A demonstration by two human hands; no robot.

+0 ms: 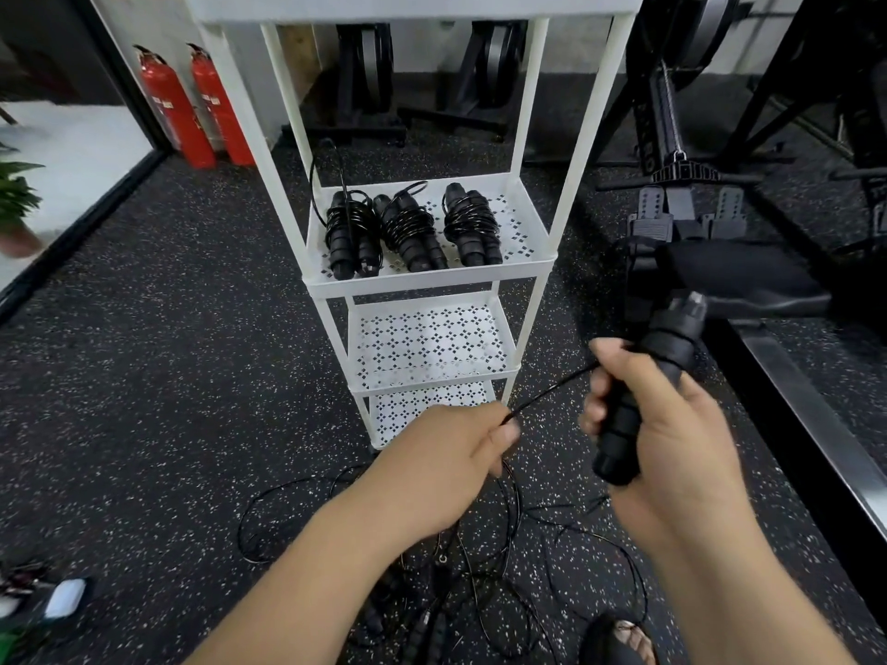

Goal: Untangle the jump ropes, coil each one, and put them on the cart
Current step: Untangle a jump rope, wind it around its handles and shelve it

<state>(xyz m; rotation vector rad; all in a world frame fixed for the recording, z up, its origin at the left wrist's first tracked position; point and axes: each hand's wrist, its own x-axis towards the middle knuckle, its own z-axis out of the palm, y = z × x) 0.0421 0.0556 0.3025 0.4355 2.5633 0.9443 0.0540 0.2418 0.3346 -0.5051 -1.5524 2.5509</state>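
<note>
Jump rope handle (669,333) clasped in right grip (672,424), fingers curled round it, left grip (456,458) pinching its thin black cord (552,391), three coiled ropes (410,232) on cart (432,280) shelf, tangled ropes (427,621) on floor (144,376) below.

Both bare forearms reach forward and down, elbows out of sight. The left hand (456,453) is turned knuckles-up, its fingers (504,431) curled into a loose fist, thumb and forefinger pinching a thin black cord (552,392). The right hand (681,434) sits just beside it, a little higher, palm turned inward, wrapped round a black ribbed rope handle (621,431) held tilted, its upper end leaning away to the right. The hands are near each other but apart, with the cord running straight between them. Toes of a foot (633,638) in a dark sandal show low on the right.
</note>
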